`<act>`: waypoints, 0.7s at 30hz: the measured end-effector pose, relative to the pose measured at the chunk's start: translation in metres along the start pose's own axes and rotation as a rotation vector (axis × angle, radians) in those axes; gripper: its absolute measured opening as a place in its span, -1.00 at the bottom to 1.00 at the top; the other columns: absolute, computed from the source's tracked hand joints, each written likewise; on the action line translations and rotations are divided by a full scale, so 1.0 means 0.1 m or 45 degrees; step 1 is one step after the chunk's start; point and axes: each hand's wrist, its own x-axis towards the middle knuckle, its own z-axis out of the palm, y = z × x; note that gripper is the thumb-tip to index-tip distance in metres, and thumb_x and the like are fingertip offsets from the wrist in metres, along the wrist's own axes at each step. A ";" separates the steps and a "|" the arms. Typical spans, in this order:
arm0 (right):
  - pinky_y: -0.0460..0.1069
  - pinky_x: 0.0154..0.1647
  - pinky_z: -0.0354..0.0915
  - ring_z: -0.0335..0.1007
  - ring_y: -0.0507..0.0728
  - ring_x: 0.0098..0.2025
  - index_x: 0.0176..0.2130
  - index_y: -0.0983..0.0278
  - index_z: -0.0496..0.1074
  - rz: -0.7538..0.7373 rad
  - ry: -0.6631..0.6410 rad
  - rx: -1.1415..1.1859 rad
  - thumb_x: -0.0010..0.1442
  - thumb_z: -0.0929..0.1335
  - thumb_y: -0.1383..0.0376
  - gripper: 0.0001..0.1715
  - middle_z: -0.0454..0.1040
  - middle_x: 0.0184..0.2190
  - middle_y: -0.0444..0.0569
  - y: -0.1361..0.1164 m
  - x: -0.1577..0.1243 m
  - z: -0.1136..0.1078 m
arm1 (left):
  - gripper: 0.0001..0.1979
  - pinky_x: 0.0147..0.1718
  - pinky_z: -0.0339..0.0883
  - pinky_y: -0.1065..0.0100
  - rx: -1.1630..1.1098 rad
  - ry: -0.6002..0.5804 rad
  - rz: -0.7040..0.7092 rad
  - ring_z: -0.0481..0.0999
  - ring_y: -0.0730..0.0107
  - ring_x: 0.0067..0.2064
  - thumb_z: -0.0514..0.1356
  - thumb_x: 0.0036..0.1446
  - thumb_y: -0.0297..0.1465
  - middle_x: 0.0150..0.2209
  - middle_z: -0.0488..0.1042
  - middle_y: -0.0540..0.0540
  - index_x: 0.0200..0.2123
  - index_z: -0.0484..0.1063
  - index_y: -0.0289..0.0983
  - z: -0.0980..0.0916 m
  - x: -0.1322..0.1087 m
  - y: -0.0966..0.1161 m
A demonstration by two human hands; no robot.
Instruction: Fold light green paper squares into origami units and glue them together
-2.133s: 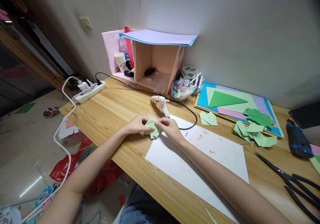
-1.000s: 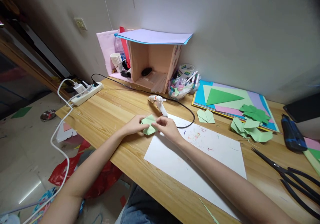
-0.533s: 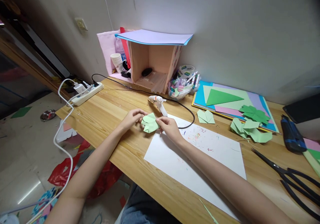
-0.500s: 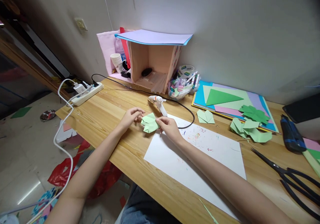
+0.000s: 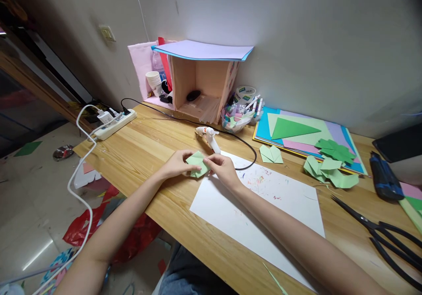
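A folded light green paper piece [image 5: 198,159] is held between both hands, just above the wooden table near the white sheet's left edge. My left hand [image 5: 179,165] grips its left side, thumb lying across the front. The right side is pinched by the fingertips of my right hand [image 5: 223,169]. Right behind the paper lies a white glue gun [image 5: 210,139] with a black cord. Another folded light green piece [image 5: 271,154] rests on the table to the right, beyond the white sheet [image 5: 263,207].
Black scissors [image 5: 371,226] and a utility knife [image 5: 385,176] lie on the right. Coloured sheets [image 5: 293,130] and green paper shapes [image 5: 329,172] sit at the back right. Behind stand a cardboard box [image 5: 201,79] and a clear bowl [image 5: 235,119]. A power strip [image 5: 115,125] is at the left.
My left hand has moved right and closed on the left side of the green paper, its thumb now over the front. My right hand keeps its pinch, almost unmoved.
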 end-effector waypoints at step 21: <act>-0.12 -0.55 0.27 0.32 -0.01 -0.54 -0.45 0.36 0.43 0.152 0.236 -0.029 -0.08 0.38 0.06 -0.62 0.47 -0.50 0.00 -0.36 -0.49 -0.95 | -0.95 -0.12 0.26 0.27 0.317 0.016 0.729 0.40 0.30 -0.15 0.20 -0.05 -0.46 -0.21 0.41 -0.15 -0.46 0.48 -0.27 0.58 0.11 0.52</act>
